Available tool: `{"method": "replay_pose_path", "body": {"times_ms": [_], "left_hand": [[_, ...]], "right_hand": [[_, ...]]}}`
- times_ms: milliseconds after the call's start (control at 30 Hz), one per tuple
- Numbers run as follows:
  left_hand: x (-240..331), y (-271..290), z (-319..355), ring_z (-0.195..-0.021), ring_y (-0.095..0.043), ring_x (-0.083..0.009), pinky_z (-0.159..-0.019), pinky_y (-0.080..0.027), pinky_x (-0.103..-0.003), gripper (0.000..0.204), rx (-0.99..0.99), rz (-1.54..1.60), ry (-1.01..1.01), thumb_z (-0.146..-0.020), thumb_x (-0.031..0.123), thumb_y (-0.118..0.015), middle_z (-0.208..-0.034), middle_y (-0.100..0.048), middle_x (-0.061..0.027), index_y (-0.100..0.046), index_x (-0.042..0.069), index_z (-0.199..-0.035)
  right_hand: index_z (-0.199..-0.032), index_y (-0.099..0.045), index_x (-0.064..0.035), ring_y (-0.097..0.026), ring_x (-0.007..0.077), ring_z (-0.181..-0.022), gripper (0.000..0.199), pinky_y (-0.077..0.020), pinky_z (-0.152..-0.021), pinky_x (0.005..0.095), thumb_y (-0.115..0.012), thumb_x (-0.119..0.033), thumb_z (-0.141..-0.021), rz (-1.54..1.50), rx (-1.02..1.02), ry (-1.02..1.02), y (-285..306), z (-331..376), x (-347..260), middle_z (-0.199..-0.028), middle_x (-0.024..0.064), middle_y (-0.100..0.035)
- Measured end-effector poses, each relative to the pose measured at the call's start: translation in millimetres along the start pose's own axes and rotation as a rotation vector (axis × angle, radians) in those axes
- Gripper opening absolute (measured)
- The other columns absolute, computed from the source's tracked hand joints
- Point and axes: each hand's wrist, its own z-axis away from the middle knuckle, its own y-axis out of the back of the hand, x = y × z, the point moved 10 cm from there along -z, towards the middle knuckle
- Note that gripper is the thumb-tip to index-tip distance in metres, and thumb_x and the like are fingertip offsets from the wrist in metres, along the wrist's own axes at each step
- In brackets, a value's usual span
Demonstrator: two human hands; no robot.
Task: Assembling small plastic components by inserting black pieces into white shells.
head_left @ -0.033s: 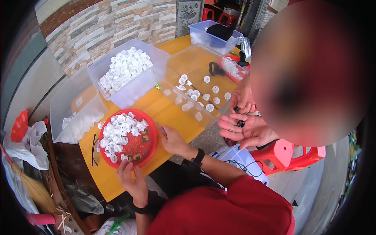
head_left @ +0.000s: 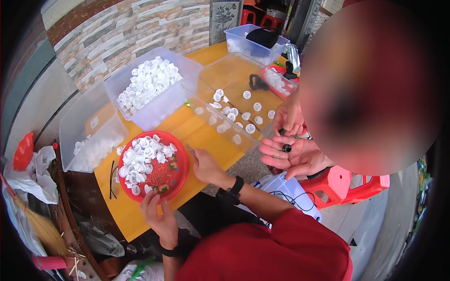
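Observation:
My left hand point(head_left: 159, 220) is at the near rim of a round red plate point(head_left: 182, 180), its fingers apart and slightly curled. Just past its fingertips lies a small white plastic cap-like piece point(head_left: 148, 188). Many similar white pieces point(head_left: 147, 152) are heaped on the plate's far and left parts, while its printed floor shows at the right. Beside the plate's right rim, my right hand point(head_left: 208, 167) is closed around a thin purplish thing point(head_left: 193, 153), mostly hidden by the fingers.
Behind the plate stands a clear bin point(head_left: 154, 119) full of white pieces; another bin point(head_left: 70, 140) leans left. Loose pieces point(head_left: 232, 112) lie in a shallow clear tray point(head_left: 220, 65). At right, a co-worker's hands point(head_left: 300, 154) hold small black parts. Eyeglasses point(head_left: 112, 180) lie left of the plate.

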Motion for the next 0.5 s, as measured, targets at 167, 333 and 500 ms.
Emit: {"method": "replay_pose_path", "body": {"times_ms": [167,333,500], "left_hand": [[8,-19,10,-0.102,-0.053,-0.0233,-0.088,-0.04,-0.033,0.022,-0.071,0.405,0.152,-0.075,-0.008,-0.059,-0.108,-0.056,-0.0145,-0.058,-0.003,-0.096],[10,-52,24,-0.097,-0.055,-0.0172,-0.085,-0.042,-0.027,0.024,-0.219,0.787,0.381,-0.076,-0.01,-0.058,-0.108,-0.057,-0.0124,-0.058,-0.003,-0.099],[37,-100,39,-0.087,-0.059,-0.0186,-0.079,-0.048,-0.029,0.018,-0.484,1.152,0.742,-0.084,0.0,-0.052,-0.101,-0.061,-0.0135,-0.058,-0.004,-0.102]], "right_hand": [[-0.104,-0.047,0.0089,-0.047,0.0351,-0.087,0.035,-0.0417,-0.078,0.0388,-0.047,0.004,-0.07,0.286,0.167,0.323,12,-16,-29,-0.092,0.0205,-0.05],[-0.113,-0.045,0.0055,-0.046,0.0349,-0.097,0.04,-0.0401,-0.083,0.0382,-0.045,0.004,-0.073,0.456,0.158,0.429,1,-27,-29,-0.101,0.0198,-0.047],[-0.122,-0.042,0.0039,-0.041,0.037,-0.113,0.047,-0.0368,-0.092,0.0395,-0.046,0.002,-0.076,0.424,0.201,0.393,9,-14,-20,-0.124,0.0221,-0.039]]}}
